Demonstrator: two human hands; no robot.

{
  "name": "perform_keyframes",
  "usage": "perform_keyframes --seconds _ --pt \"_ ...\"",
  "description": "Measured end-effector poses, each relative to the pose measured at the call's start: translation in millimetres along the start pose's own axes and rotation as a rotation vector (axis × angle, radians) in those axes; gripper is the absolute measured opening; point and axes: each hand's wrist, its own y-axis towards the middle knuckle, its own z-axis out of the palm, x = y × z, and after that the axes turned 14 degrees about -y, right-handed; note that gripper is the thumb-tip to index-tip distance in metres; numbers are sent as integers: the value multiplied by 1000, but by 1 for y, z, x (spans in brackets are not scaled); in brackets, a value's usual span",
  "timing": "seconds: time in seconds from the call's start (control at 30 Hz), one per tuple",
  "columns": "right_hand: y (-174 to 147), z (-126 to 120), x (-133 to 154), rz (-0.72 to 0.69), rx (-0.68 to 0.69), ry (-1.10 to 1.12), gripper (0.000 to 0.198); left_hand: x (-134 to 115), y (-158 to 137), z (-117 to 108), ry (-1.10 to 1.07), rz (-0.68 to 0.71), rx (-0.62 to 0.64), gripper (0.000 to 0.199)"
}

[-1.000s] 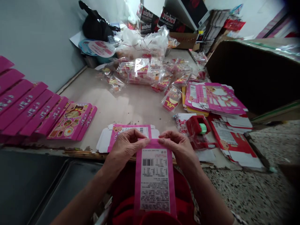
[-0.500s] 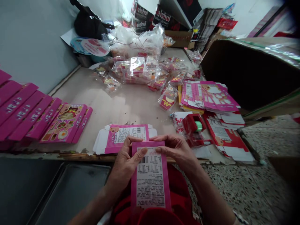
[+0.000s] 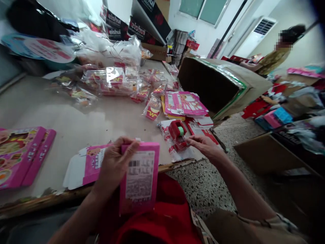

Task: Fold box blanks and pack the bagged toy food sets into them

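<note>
Gripping pink box (image 3: 141,179) by top, left hand (image 3: 114,160)

Worktop (image 3: 111,118), pale, chipped along the front; floor (image 3: 200,196), speckled grey; wall (image 3: 175,22), white; window (image 3: 193,10) (greenish panes, pale frame); slatted grille (image 3: 265,25), upper right.

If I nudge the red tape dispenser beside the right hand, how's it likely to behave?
The red tape dispenser looks like molded plastic, so it is probably stiff. It appears to sit on a glossy packet, so it may slide. The round green roll inside would likely turn if tape were pulled.
</note>
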Motion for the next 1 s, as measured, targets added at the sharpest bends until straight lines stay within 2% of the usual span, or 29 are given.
perform_keyframes --seconds 0.03,0.13,0.3,0.37,0.47,0.57,0.7,0.8,0.83,0.9,1.0 --pt "2 5 0 21 16 57 41 6 -4 4 60 20 41 33" --pt "4 18 4 71 -63 171 38 21 -14 11 194 107 86 31" --pt "-25 20 3 -34 -369 71 26 24 -15 13 301 153 111 29" --pt "-42 22 -1 52 -341 197 27 25 -14 16 321 169 135 30" --pt "-56 34 -12 246 -209 453 38 27 -13 24 348 185 187 31" --pt "-50 49 -28 272 -182 484 47 27 -12 33 374 187 223 32" --pt "-37 52 -52 201 -243 368 49 21 -2 41 407 158 295 35" --pt "-45 33 -56 159 -238 280 44 20 12 46 403 58 386 39" --pt "-49 23 -51 104 -191 225 41 22 16 48 389 6 425 41" --pt "-57 3 -30 -79 -15 66 35 26 23 54 340 -108 501 43" --pt "-55 -17 18 -387 274 -188 26 32 26 64 273 -236 597 46"
